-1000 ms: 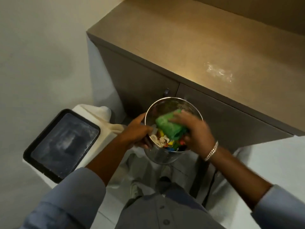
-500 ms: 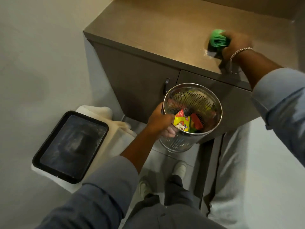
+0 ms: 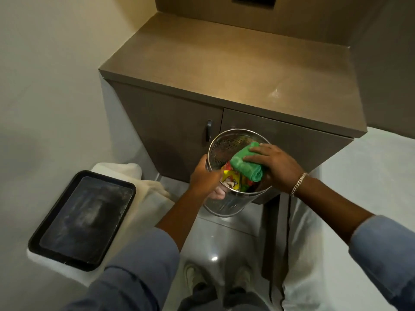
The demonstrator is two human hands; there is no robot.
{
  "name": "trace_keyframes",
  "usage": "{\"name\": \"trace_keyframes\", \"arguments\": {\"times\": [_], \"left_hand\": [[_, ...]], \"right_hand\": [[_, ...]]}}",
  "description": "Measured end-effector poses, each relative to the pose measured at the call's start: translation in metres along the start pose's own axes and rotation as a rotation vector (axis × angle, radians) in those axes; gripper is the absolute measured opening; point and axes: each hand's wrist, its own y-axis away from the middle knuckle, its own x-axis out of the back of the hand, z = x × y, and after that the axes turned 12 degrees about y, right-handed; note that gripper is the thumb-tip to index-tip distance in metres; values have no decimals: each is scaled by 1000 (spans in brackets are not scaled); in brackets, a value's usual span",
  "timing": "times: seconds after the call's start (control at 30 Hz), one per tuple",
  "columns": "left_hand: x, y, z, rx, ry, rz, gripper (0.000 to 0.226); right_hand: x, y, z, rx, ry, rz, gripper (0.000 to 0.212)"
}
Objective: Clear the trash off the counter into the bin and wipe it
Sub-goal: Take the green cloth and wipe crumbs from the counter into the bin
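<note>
A perforated steel bin (image 3: 226, 144) is held up in front of the brown cabinet, below the counter's front edge. My left hand (image 3: 205, 178) grips its near-left rim. Colourful wrappers (image 3: 231, 179) lie inside it. My right hand (image 3: 275, 167) holds a rolled green cloth (image 3: 246, 163) over the bin's mouth. The brown counter (image 3: 224, 63) shows a pale smear (image 3: 275, 93) near its front right.
A black tray (image 3: 83, 218) rests on a white cloth-covered stand (image 3: 143, 187) at the lower left. The cabinet doors (image 3: 170, 131) carry a dark handle (image 3: 209, 130). A wall stands to the left. The glossy floor and my shoes (image 3: 193, 279) lie below.
My right hand brought the green cloth from the counter's front right back down over the bin. The bin stays in my left hand.
</note>
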Motion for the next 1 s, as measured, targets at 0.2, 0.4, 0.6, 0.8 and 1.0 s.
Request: {"name": "trace_keyframes", "arguments": {"times": [0.2, 0.4, 0.6, 0.8, 1.0], "left_hand": [[-28, -9, -30, -5, -46, 0, 55], [-56, -7, -46, -42, -9, 8, 43], [-74, 8, -59, 7, 45, 99, 66], [-101, -7, -106, 28, 100, 81, 65], [-115, -92, -251, 56, -59, 116, 57]], "right_hand": [[57, -37, 55, -239, -89, 513, 53], [89, -108, 114, -387, -20, 242, 58], [51, -34, 73, -108, 60, 252, 60], [-96, 61, 34, -5, -27, 80, 63], [-277, 66, 59, -331, -252, -180, 70]]}}
